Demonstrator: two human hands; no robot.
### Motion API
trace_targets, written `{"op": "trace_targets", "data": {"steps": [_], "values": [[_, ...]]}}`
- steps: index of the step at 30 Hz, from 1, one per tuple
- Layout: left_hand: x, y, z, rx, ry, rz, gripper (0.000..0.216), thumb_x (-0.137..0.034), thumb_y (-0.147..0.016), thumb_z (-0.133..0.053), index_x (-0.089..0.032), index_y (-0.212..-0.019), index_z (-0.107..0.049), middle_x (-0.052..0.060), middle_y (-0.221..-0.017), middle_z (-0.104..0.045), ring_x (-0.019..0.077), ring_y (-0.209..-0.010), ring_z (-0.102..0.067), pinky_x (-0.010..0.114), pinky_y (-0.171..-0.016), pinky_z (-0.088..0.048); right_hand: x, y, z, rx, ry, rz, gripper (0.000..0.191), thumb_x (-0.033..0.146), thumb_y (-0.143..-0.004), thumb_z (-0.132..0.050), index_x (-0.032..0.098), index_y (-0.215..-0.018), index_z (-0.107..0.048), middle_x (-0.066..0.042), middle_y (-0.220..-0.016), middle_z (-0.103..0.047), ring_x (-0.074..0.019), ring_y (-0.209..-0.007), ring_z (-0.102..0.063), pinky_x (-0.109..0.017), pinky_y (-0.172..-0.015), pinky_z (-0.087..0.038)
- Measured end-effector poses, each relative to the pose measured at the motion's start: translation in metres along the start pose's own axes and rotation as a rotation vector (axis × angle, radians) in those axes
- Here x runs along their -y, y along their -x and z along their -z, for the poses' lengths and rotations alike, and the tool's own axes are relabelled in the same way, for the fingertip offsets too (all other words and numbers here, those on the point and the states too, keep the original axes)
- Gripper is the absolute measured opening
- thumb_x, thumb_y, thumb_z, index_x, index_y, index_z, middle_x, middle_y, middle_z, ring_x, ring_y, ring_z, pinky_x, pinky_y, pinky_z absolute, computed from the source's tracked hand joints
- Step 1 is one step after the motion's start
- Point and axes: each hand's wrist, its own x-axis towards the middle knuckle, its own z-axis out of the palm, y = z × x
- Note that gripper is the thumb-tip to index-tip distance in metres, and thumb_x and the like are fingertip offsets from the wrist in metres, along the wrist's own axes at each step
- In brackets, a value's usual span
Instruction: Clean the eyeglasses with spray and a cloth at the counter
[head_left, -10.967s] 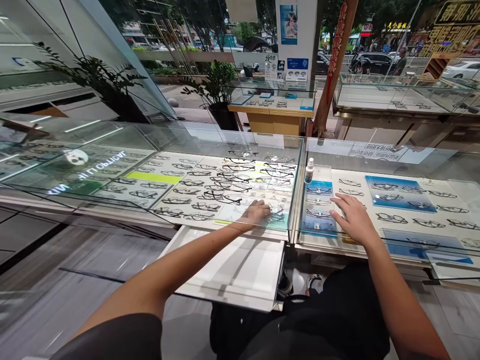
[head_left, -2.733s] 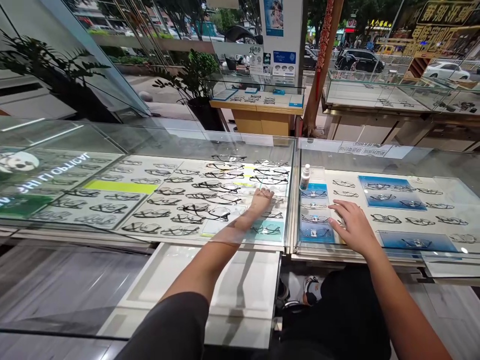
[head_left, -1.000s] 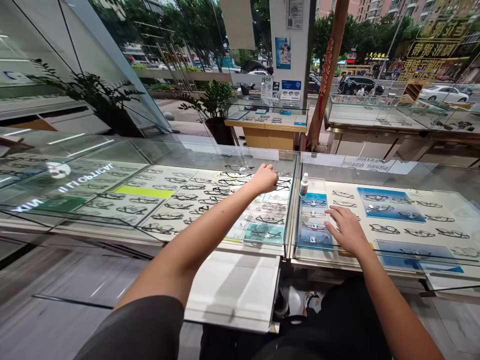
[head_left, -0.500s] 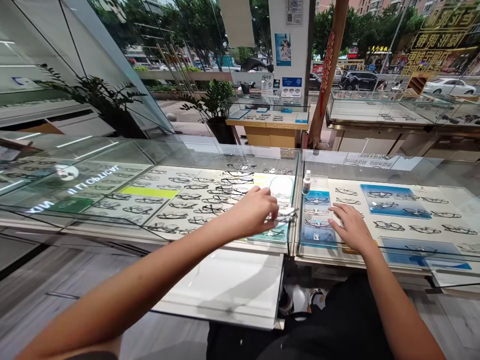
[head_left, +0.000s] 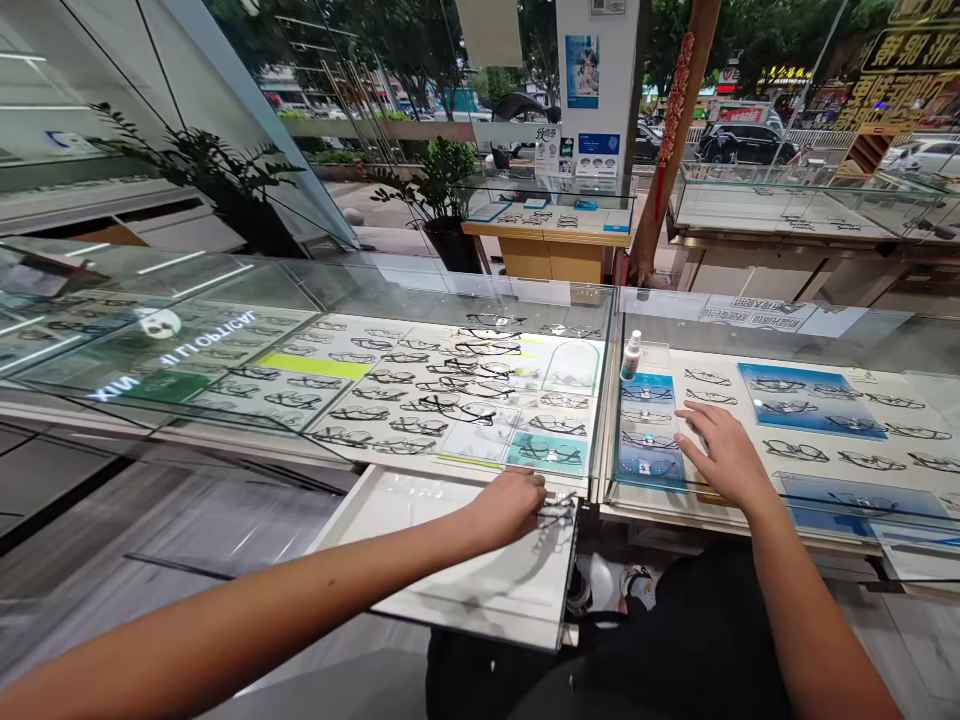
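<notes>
My left hand [head_left: 512,505] is closed around a pair of thin-framed glasses [head_left: 556,512], just outside the glass display case [head_left: 420,300] and above the white pull-out tray [head_left: 420,560]. Inside the case lie rows of spectacle frames [head_left: 420,385] on white, green and teal boards. My right hand [head_left: 721,455] rests flat with fingers spread inside the neighbouring case, beside a blue board with glasses [head_left: 649,425].
A small white spray bottle [head_left: 631,356] stands at the left edge of the right-hand case. Further glass counters [head_left: 795,205] and a wooden stand [head_left: 551,240] sit behind. Potted plants [head_left: 442,190] stand by the window. My dark-clothed lap fills the bottom.
My left hand reached deep into the case, closed on a pair of glasses, then drew back towards me and down over the pull-out tray. My right hand stayed in place.
</notes>
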Motion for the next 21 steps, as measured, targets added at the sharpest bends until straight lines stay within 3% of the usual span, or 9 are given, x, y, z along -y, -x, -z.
{"op": "trace_targets", "data": {"steps": [4,7,11,21], "values": [[0.040,-0.036,-0.013,-0.196,-0.064,0.208,0.014,-0.012,-0.088,-0.060,-0.018,-0.081,-0.070,0.014,-0.098,-0.072,0.0309,-0.099,-0.060,0.046,-0.087,-0.044,0.000,0.001,0.000,-0.006,0.000,-0.007,0.047,0.051,-0.103,-0.043,0.022,-0.130,-0.068,-0.014,-0.141,-0.068,-0.0350,-0.133,-0.060,-0.056,-0.109,-0.049],[0.069,-0.062,-0.015,-0.258,-0.063,0.292,0.017,-0.014,-0.092,-0.056,-0.020,-0.083,-0.069,0.012,-0.100,-0.070,0.0306,-0.102,-0.057,0.047,-0.090,-0.041,0.001,0.001,0.001,0.005,-0.006,-0.025,0.048,0.052,-0.104,-0.042,0.021,-0.130,-0.068,-0.014,-0.141,-0.068,-0.0351,-0.133,-0.060,-0.055,-0.109,-0.049],[0.096,-0.093,-0.013,-0.322,-0.072,0.322,0.022,-0.016,-0.097,-0.050,-0.022,-0.087,-0.068,0.011,-0.106,-0.068,0.0302,-0.108,-0.053,0.047,-0.096,-0.038,0.004,0.003,0.002,0.005,-0.016,-0.042,0.048,0.052,-0.103,-0.043,0.021,-0.129,-0.069,-0.014,-0.141,-0.069,-0.0350,-0.132,-0.060,-0.055,-0.109,-0.049],[0.134,-0.166,0.001,-0.418,-0.129,0.344,0.024,-0.019,-0.099,-0.048,-0.020,-0.100,-0.072,0.014,-0.119,-0.070,0.0311,-0.110,-0.052,0.050,-0.099,-0.037,0.006,0.012,0.004,-0.012,-0.007,-0.035,0.042,0.051,-0.103,-0.046,0.025,-0.129,-0.067,-0.011,-0.141,-0.069,-0.0333,-0.130,-0.062,-0.054,-0.107,-0.051]]}}
